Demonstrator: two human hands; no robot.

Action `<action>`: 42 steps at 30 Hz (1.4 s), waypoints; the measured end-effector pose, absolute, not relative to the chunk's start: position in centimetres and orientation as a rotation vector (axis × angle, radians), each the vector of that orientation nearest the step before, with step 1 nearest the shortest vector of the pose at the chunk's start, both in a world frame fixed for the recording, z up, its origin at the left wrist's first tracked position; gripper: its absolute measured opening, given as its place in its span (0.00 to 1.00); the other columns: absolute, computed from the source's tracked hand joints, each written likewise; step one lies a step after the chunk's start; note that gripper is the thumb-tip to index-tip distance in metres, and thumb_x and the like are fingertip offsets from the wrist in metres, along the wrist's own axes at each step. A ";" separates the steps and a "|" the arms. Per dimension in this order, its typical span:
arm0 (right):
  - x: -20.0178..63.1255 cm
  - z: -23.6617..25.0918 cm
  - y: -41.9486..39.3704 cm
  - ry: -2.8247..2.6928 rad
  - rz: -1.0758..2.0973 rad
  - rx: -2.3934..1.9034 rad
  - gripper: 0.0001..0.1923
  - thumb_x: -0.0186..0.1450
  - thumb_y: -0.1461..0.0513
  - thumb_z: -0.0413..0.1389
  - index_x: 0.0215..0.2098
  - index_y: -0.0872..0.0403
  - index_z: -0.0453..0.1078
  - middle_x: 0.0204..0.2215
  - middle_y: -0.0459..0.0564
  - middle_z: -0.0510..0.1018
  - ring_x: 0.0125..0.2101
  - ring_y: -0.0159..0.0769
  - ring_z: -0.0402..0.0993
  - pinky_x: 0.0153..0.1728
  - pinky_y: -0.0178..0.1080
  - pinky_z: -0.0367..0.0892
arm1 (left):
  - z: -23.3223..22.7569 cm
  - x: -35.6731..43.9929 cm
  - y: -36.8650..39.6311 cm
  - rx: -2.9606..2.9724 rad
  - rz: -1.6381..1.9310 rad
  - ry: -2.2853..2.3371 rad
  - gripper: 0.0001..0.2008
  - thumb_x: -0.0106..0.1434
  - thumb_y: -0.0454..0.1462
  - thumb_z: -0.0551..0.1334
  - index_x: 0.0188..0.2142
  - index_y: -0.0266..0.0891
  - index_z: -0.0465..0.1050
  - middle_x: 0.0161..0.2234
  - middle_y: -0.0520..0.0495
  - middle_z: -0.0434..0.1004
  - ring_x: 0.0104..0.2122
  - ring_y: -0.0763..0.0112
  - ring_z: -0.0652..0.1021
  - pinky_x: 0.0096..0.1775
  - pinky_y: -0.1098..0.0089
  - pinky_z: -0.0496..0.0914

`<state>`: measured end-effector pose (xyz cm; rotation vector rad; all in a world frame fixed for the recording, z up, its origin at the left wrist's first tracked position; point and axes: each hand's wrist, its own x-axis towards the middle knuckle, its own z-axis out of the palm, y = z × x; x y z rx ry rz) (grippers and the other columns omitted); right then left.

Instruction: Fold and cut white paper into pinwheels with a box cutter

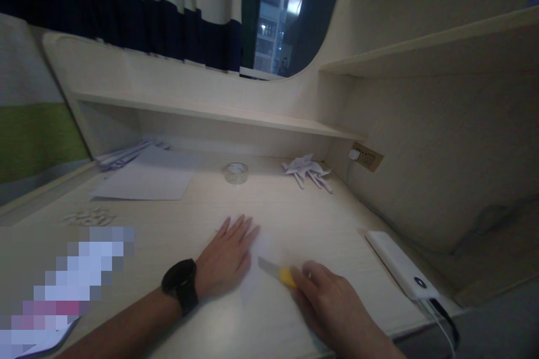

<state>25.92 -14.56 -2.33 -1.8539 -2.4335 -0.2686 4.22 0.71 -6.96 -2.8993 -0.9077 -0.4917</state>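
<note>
My left hand [227, 255], with a black watch on its wrist, lies flat on the desk, fingers stretched out. Under and beside it is a piece of white paper [264, 242], hard to tell from the pale desk top. My right hand [330, 297] is closed around a yellow utility knife [287, 277]. The knife's blade [268, 266] is out and points left towards my left hand, a short gap away. Slight blur hides whether the blade touches the paper.
Behind my hands stand a roll of clear tape [236, 173] and folded paper pinwheels [306, 168]. White sheets [147, 176] lie back left, near small pale pieces [90, 216]. A white power bank [400, 263] with cables sits at right. A shelf [219, 112] overhangs the back.
</note>
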 end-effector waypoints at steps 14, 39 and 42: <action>25.9 -3.5 -14.2 -2.450 -0.440 -1.910 0.16 0.62 0.66 0.56 0.48 0.54 0.63 0.35 0.52 0.74 0.33 0.39 0.73 0.28 0.36 0.68 | -6.1 4.2 0.2 -2.951 -0.519 -0.987 0.22 0.69 0.43 0.46 0.61 0.44 0.55 0.62 0.42 0.57 0.62 0.56 0.57 0.60 0.50 0.50; 26.7 -2.2 -12.6 -2.447 -0.432 -1.887 0.13 0.65 0.62 0.52 0.48 0.52 0.64 0.33 0.49 0.72 0.30 0.34 0.71 0.26 0.33 0.61 | -6.3 4.3 0.6 -2.974 -0.567 -0.987 0.20 0.70 0.41 0.45 0.60 0.47 0.59 0.60 0.46 0.62 0.60 0.58 0.60 0.59 0.51 0.52; 26.7 -2.2 -11.8 -2.423 -0.416 -1.910 0.13 0.66 0.62 0.50 0.49 0.50 0.64 0.32 0.49 0.71 0.29 0.34 0.69 0.25 0.32 0.58 | -6.3 4.3 0.6 -3.002 -0.543 -0.962 0.20 0.69 0.39 0.46 0.60 0.48 0.58 0.60 0.46 0.62 0.61 0.58 0.59 0.60 0.51 0.51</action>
